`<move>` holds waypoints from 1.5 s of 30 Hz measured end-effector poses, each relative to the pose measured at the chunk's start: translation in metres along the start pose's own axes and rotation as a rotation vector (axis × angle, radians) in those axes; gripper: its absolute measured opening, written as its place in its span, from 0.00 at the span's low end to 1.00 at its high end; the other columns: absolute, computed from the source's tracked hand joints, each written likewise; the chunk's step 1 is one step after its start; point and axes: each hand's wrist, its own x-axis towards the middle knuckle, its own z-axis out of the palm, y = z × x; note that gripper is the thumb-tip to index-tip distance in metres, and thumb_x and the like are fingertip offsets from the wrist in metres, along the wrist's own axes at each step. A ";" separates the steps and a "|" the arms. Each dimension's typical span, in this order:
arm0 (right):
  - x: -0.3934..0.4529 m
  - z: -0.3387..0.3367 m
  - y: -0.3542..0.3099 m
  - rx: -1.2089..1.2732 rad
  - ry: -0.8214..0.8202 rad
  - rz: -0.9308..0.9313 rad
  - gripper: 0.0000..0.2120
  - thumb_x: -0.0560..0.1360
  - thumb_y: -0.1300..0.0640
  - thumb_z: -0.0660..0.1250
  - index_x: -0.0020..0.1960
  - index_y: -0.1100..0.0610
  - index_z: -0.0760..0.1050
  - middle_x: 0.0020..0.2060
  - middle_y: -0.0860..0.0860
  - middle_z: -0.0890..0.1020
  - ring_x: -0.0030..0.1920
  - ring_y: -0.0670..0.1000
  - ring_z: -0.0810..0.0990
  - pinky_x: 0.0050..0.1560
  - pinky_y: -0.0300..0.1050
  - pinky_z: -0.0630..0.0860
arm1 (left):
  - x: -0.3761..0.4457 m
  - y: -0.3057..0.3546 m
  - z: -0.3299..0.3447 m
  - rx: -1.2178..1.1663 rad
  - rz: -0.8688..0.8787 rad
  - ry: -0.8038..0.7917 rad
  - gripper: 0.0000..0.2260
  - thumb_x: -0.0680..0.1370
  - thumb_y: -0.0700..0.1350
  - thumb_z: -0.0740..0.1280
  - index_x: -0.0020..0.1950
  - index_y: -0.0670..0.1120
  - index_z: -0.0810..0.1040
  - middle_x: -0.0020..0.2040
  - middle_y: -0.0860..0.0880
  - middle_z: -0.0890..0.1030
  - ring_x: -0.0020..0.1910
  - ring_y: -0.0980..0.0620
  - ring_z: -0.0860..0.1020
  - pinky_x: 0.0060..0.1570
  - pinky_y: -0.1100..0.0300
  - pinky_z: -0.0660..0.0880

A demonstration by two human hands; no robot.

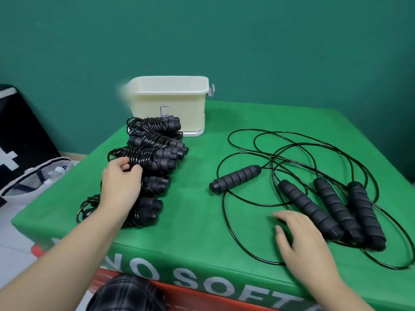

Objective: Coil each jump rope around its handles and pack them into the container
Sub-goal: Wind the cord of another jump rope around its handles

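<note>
At centre left, the left hand [122,182] curls its fingers [128,166] round a coiled rope [148,157] in a row of coiled ropes [152,140] that hides the tub's [170,99] lower front. At lower right, the right hand [298,232] lies with fingers loosely spread on the green worktop [197,198] beside uncoiled ropes [314,198], whose tangled cords overlap. A bag [29,180] is cut off at the left edge.

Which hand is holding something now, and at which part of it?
The left hand pinches a coiled jump rope at the cord loops on its left end. The right hand holds nothing.
</note>
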 end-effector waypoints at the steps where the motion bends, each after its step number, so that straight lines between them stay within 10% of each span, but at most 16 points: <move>1: -0.001 -0.002 -0.001 0.022 0.019 -0.010 0.13 0.72 0.58 0.61 0.53 0.58 0.79 0.49 0.50 0.81 0.55 0.48 0.73 0.62 0.35 0.63 | -0.006 0.001 0.001 0.020 0.024 0.000 0.19 0.76 0.43 0.64 0.67 0.44 0.70 0.64 0.46 0.74 0.55 0.50 0.74 0.58 0.58 0.67; 8: 0.002 -0.021 0.006 -0.036 0.192 -0.099 0.15 0.73 0.58 0.58 0.53 0.61 0.79 0.55 0.53 0.79 0.63 0.57 0.73 0.65 0.54 0.68 | -0.049 0.018 0.012 0.181 0.143 -0.129 0.25 0.78 0.44 0.64 0.74 0.44 0.63 0.74 0.44 0.62 0.74 0.46 0.57 0.73 0.51 0.55; 13: 0.021 -0.042 0.024 -0.332 0.113 0.199 0.17 0.71 0.58 0.70 0.59 0.60 0.77 0.62 0.58 0.76 0.69 0.61 0.67 0.71 0.62 0.59 | -0.076 0.022 0.038 0.235 0.319 -0.297 0.24 0.79 0.43 0.62 0.75 0.48 0.62 0.78 0.49 0.54 0.76 0.54 0.45 0.72 0.58 0.45; 17: 0.018 -0.045 0.041 -0.406 -0.074 0.474 0.24 0.75 0.40 0.60 0.66 0.50 0.74 0.67 0.55 0.74 0.73 0.58 0.61 0.72 0.64 0.53 | -0.093 0.015 0.068 0.302 0.428 -0.506 0.23 0.79 0.46 0.63 0.74 0.51 0.63 0.77 0.51 0.55 0.76 0.55 0.45 0.72 0.60 0.43; 22: 0.005 -0.043 0.053 -0.457 -0.080 0.365 0.27 0.69 0.32 0.55 0.47 0.49 0.83 0.58 0.59 0.80 0.66 0.65 0.71 0.61 0.67 0.64 | -0.101 0.010 0.104 0.391 0.504 -0.616 0.26 0.78 0.53 0.63 0.75 0.56 0.60 0.77 0.50 0.51 0.76 0.51 0.48 0.75 0.52 0.50; 28: -0.005 -0.052 0.065 -0.252 0.070 0.358 0.21 0.76 0.39 0.50 0.44 0.47 0.80 0.53 0.49 0.82 0.54 0.56 0.78 0.58 0.57 0.69 | -0.106 0.006 0.117 0.418 0.577 -0.391 0.14 0.77 0.46 0.66 0.61 0.57 0.74 0.57 0.49 0.67 0.54 0.45 0.72 0.55 0.50 0.71; 32: -0.002 -0.061 0.078 -0.047 0.176 0.577 0.09 0.75 0.47 0.65 0.45 0.52 0.70 0.45 0.49 0.74 0.54 0.56 0.71 0.47 0.50 0.69 | -0.112 0.005 0.110 0.346 0.576 -0.453 0.09 0.74 0.44 0.67 0.51 0.57 0.75 0.49 0.53 0.62 0.39 0.50 0.73 0.42 0.54 0.72; 40: 0.019 -0.085 0.085 -0.181 -0.099 0.840 0.46 0.68 0.42 0.73 0.75 0.60 0.54 0.68 0.64 0.64 0.68 0.62 0.59 0.67 0.51 0.59 | -0.115 0.005 0.104 0.265 0.621 -0.542 0.16 0.69 0.60 0.55 0.53 0.58 0.70 0.48 0.58 0.71 0.43 0.52 0.74 0.43 0.53 0.72; 45: 0.028 -0.091 0.085 -0.188 -0.235 0.846 0.46 0.68 0.44 0.70 0.76 0.56 0.49 0.64 0.62 0.69 0.65 0.62 0.67 0.62 0.51 0.67 | -0.118 0.009 0.101 0.238 0.638 -0.529 0.08 0.76 0.49 0.67 0.54 0.56 0.72 0.37 0.59 0.72 0.34 0.61 0.70 0.35 0.64 0.63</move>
